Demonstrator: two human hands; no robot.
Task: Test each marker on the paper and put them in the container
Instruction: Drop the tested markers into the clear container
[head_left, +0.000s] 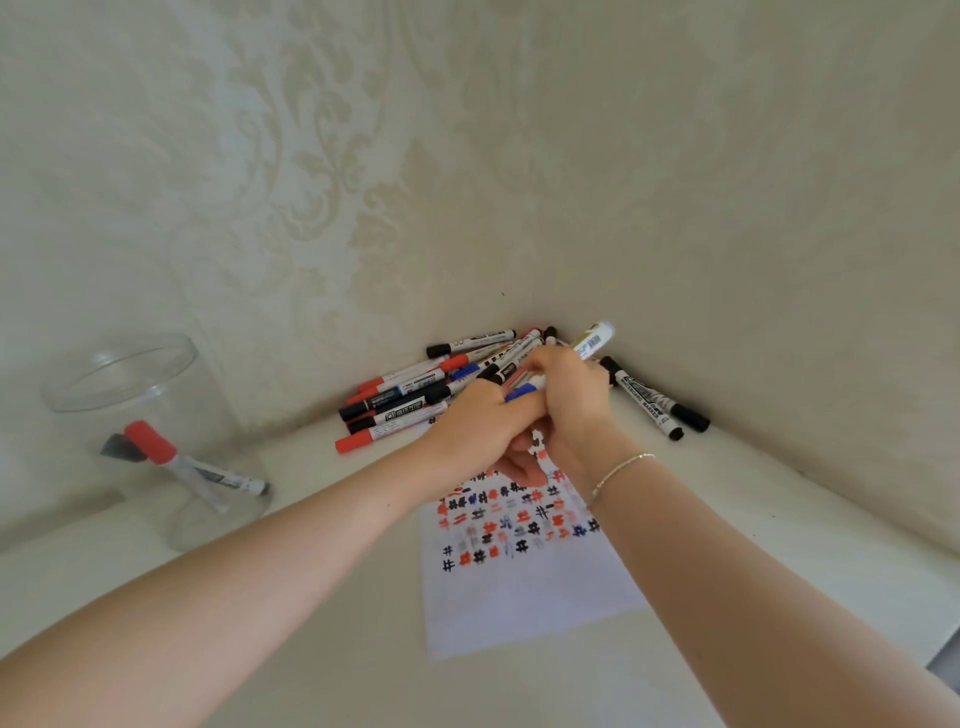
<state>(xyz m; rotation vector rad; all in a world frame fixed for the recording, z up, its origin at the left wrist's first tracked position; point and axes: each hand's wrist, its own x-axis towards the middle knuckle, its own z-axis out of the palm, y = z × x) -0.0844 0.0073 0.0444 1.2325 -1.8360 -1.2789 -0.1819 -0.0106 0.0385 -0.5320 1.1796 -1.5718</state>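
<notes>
Both hands met over the paper's (524, 587) far edge: the right hand (569, 400) gripped a white marker (592, 340), the left hand (480, 421) pinched its blue cap (519, 392). Pulling straight would probably free it cleanly. One red-capped marker (192, 465) stood in the container (150, 395) by the table's (337, 649) left wall; the pile (415, 395) filled the far corner.
</notes>
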